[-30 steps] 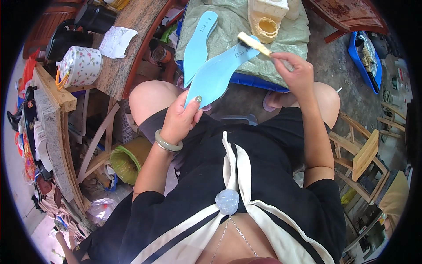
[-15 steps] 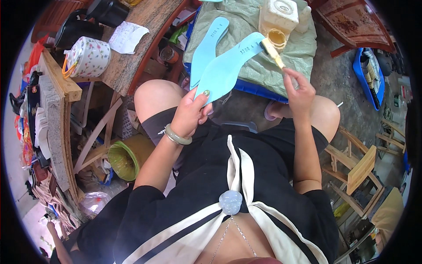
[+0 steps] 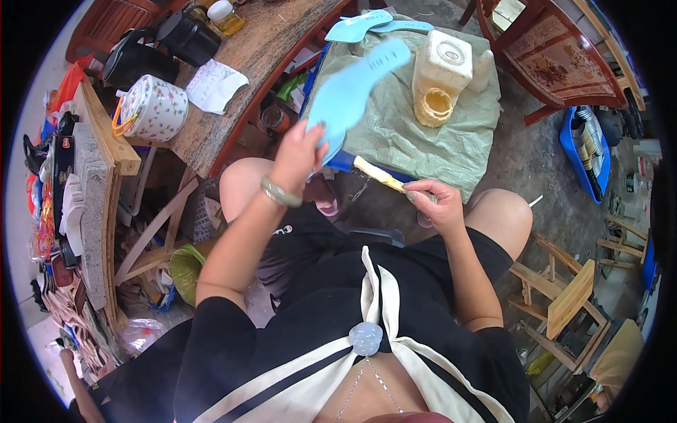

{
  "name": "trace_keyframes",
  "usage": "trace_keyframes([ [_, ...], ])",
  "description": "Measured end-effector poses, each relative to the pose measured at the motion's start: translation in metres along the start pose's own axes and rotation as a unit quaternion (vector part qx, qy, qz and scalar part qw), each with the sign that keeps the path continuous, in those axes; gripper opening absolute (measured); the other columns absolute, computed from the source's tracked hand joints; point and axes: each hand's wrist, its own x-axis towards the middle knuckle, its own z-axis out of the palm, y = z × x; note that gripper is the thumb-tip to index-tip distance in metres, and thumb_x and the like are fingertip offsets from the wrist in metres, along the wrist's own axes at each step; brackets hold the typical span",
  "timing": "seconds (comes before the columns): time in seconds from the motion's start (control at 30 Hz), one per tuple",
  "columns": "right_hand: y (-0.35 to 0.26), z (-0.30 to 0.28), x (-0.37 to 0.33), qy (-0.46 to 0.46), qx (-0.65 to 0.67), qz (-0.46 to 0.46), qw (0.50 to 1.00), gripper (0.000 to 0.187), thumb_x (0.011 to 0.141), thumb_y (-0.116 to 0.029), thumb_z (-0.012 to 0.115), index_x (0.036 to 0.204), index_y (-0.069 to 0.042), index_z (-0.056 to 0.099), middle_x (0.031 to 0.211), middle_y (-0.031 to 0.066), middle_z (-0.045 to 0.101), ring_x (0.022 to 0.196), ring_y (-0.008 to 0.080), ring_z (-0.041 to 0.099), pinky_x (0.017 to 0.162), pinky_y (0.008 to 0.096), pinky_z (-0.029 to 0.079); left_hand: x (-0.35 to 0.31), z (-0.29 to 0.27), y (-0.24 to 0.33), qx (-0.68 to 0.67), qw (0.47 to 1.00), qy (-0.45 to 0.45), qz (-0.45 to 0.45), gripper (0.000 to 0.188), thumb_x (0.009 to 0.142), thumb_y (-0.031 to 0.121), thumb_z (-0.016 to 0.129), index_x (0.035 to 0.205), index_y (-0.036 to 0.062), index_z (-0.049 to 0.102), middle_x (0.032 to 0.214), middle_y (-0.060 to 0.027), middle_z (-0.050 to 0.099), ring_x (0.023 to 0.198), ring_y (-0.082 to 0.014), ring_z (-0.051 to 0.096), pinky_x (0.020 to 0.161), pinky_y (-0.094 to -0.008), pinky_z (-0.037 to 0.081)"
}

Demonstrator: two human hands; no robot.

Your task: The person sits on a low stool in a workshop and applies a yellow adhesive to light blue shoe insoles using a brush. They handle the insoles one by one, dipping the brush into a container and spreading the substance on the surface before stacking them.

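Blue sole [image 3: 350, 95] in left hand [image 3: 298, 156], glue tub [image 3: 440, 76] open

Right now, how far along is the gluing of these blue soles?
Two blue soles already lie at the cloth's far edge, apparently done. In hand: the left hand lifts another blue sole, and the right hand holds the brush off it. The open glue jug stands ready.

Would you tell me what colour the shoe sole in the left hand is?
Light blue; the shoe sole shows best in the head view.
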Motion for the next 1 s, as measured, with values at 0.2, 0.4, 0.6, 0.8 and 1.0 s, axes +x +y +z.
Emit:
trace_keyframes([
  [0.2, 0.012, -0.016, 0.0, 0.042, 0.066, 0.033, 0.996, 0.017, 0.083, -0.003, 0.062, 0.099, -0.002, 0.07, 0.077, -0.0026, 0.063, 0.063, 0.0019, 0.05, 0.056, 0.017, 0.037, 0.098, 0.051, 0.038, -0.071, 0.996, -0.026, 0.056, 0.011, 0.093, 0.02, 0.05, 0.101, 0.0119, 0.051, 0.072, 0.0028, 0.051, 0.054, -0.0046, 0.043, 0.045, -0.0186, 0.032],
  [0.4, 0.022, -0.026, 0.001, 0.05, 0.128, 0.02, 0.99, 0.018, 0.084, -0.003, 0.062, 0.1, -0.002, 0.069, 0.07, -0.0041, 0.058, 0.054, 0.0002, 0.043, 0.046, 0.0166, 0.03, 0.189, 0.111, 0.024, -0.06, 0.997, -0.043, 0.026, 0.011, 0.095, 0.018, 0.048, 0.104, 0.0116, 0.047, 0.073, 0.0006, 0.052, 0.051, -0.0048, 0.04, 0.044, -0.0201, 0.036],
  [0.6, 0.028, -0.036, 0.0, 0.074, 0.148, 0.014, 0.986, 0.017, 0.084, -0.003, 0.062, 0.1, -0.002, 0.069, 0.067, -0.0047, 0.056, 0.048, -0.0008, 0.039, 0.041, 0.0167, 0.026, 0.227, 0.131, 0.009, -0.088, 0.993, -0.046, -0.059, 0.011, 0.097, 0.019, 0.047, 0.103, 0.0094, 0.048, 0.076, -0.0008, 0.052, 0.051, -0.0047, 0.04, 0.043, -0.0177, 0.038],
  [0.8, 0.033, -0.039, 0.0, 0.074, 0.158, 0.006, 0.985, 0.018, 0.083, -0.003, 0.062, 0.099, -0.003, 0.069, 0.068, -0.0044, 0.057, 0.047, -0.0007, 0.039, 0.04, 0.0167, 0.026, 0.243, 0.128, -0.006, -0.117, 0.983, -0.051, -0.132, 0.016, 0.098, 0.023, 0.048, 0.1, 0.0067, 0.048, 0.077, -0.0013, 0.052, 0.05, -0.0045, 0.039, 0.041, -0.0171, 0.04],
  [1.0, 0.038, -0.043, 0.0, 0.073, 0.133, 0.007, 0.988, 0.018, 0.083, -0.003, 0.062, 0.099, -0.002, 0.069, 0.068, -0.0042, 0.056, 0.047, -0.0004, 0.039, 0.039, 0.0172, 0.026, 0.228, 0.115, 0.0, -0.027, 0.989, -0.085, -0.117, 0.021, 0.096, 0.026, 0.052, 0.098, 0.0058, 0.052, 0.077, -0.0016, 0.056, 0.051, -0.005, 0.045, 0.043, -0.02, 0.042],
])
